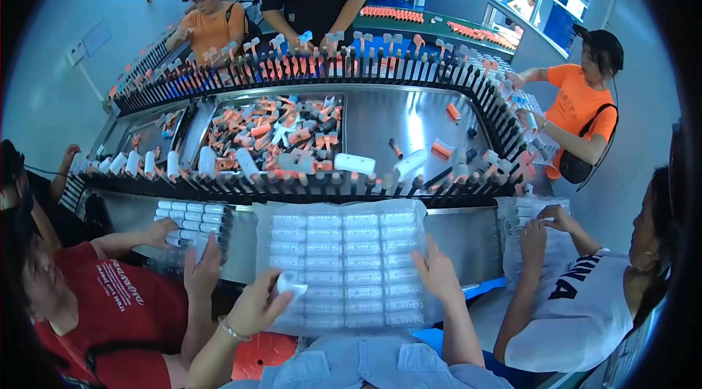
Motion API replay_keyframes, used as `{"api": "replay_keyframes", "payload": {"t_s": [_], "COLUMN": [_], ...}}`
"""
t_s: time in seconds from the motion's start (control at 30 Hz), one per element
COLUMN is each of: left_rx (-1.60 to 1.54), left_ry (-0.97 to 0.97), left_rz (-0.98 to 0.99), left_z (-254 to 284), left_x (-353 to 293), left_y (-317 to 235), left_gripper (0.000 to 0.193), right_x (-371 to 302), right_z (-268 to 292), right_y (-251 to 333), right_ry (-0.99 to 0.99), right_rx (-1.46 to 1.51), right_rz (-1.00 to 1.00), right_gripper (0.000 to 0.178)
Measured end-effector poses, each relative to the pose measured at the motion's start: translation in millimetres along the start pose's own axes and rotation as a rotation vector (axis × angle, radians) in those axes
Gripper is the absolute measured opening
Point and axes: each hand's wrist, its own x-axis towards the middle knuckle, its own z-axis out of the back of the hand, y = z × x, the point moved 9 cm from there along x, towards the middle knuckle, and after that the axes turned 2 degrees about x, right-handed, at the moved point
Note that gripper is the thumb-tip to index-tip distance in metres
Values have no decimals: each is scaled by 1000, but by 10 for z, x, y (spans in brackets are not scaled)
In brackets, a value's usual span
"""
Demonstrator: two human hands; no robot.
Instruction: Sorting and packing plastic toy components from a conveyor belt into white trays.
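Observation:
In front of me lies a clear plastic tray (420,212) with rows of white cylindrical parts (342,248). At its lower left, my left hand (257,303) is closed on a small, shiny white piece (291,284) whose kind I cannot make out. The piece sits over the tray's left column. My right hand (439,270) rests along the tray's right edge, fingers stretched out and thumb apart over the rim.
Beyond the tray, a rotating-style ring of black posts (322,188) surrounds a steel table (380,122). Orange and grey parts (274,129) are heaped in it. Co-workers sit close on both sides: a red sleeve (117,301) left, a white sleeve (563,323) right, others across.

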Motion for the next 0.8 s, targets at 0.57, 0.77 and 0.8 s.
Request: {"api": "replay_keyframes", "payload": {"t_s": [0.57,0.77,0.8], "left_rx": [702,606,639], "left_ry": [80,144,163], "left_rz": [-1057,-620,-608], "left_z": [-816,-709,-747], "left_x": [2510,2745,2751], "left_y": [-1718,-1299,-1225], "left_gripper": [35,33,33], "right_x": [-34,-137,-143], "right_z": [-76,-86,-167], "right_y": [-483,-487,-581], "right_ry": [-46,38,38], "right_rx": [282,391,385], "right_rz": [-70,-233,-213], "right_gripper": [31,29,29]}}
